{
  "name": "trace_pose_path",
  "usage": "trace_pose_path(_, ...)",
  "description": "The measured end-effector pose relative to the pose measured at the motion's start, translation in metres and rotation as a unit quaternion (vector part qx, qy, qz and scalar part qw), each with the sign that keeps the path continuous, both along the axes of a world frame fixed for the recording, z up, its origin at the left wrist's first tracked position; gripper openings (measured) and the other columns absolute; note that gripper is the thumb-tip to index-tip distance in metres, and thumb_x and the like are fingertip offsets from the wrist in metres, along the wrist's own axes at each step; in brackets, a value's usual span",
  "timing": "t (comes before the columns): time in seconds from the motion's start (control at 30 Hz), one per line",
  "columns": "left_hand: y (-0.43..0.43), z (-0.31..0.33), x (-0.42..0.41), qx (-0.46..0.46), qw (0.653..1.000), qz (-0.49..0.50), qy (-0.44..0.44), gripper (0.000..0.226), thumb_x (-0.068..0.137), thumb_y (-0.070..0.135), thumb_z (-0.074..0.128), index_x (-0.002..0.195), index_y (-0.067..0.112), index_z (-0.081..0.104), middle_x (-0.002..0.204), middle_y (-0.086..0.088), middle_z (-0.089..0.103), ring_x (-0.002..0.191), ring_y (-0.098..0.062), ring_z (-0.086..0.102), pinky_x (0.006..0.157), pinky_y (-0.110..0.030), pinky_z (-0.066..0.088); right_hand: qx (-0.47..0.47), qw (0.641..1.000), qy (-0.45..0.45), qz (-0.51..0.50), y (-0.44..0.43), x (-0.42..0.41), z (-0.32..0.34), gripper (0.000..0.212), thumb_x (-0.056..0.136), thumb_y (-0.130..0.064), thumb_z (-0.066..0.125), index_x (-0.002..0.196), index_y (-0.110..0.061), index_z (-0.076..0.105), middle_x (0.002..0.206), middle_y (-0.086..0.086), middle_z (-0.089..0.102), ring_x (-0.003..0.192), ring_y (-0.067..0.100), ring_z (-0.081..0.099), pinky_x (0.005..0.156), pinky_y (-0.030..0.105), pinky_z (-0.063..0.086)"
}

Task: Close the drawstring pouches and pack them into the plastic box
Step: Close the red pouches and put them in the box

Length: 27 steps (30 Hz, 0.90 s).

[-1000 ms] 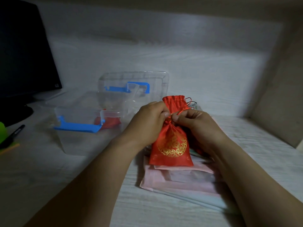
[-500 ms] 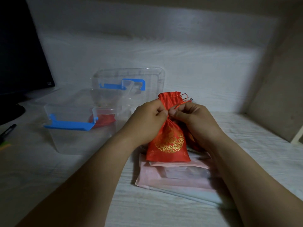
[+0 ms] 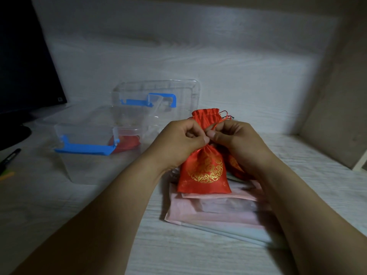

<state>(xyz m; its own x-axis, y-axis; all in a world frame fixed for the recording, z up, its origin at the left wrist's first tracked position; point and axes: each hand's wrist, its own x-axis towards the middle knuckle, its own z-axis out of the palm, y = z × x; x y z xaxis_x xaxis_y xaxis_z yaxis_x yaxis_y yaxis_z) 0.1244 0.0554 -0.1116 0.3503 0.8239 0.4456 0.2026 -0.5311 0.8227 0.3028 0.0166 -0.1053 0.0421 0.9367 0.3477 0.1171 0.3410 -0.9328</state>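
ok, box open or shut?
Open: the box has no lid on; the lid stands behind it, and a red pouch lies inside.

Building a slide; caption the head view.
Left hand and right hand pinch a red drawstring pouch beside a clear plastic box.

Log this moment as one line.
step: closing red pouch | left hand: pinches neck | right hand: pinches neck | plastic box: open, red item inside

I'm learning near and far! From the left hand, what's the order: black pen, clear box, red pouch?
1. Red pouch: in the left hand, pinched at its neck.
2. Clear box: a little way to the hand's left.
3. Black pen: far left edge of the view.
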Motion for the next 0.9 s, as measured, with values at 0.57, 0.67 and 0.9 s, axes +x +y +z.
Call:
trace_pose_path(0.57,0.000,-0.011,0.004,0.113,0.987,0.070,0.085,0.017,0.090,0.021,0.074,0.078,0.020,0.061,0.065,0.001,0.059,0.059,-0.005,0.049,0.060,-0.031,0.044,0.117,0.969,-0.203,-0.079,0.006,0.002,-0.005,0.008,0.093,-0.008,0.073,0.085,-0.011,0.074,0.083,0.006,0.075,0.075,0.023,0.068,0.070,0.037,0.053)
trace_pose_path(0.67,-0.002,-0.009,0.004,0.111,0.987,0.068,0.091,0.013,0.091,0.017,0.071,0.083,0.018,0.060,0.061,0.000,0.055,0.056,-0.007,0.046,0.056,-0.027,0.039,0.127,0.966,-0.208,-0.085,0.004,-0.001,-0.003,0.007,0.092,-0.008,0.073,0.089,-0.013,0.077,0.085,-0.002,0.077,0.082,0.019,0.071,0.075,0.034,0.056)
trace_pose_path(0.9,0.000,-0.009,0.003,0.097,0.989,0.068,0.088,0.014,0.092,0.014,0.067,0.079,0.017,0.065,0.058,0.004,0.056,0.053,-0.005,0.045,0.057,-0.033,0.041,0.139,0.964,-0.214,-0.068,0.001,-0.004,0.000,0.009,0.092,-0.007,0.073,0.092,-0.013,0.079,0.087,-0.008,0.078,0.086,0.012,0.073,0.079,0.028,0.057)
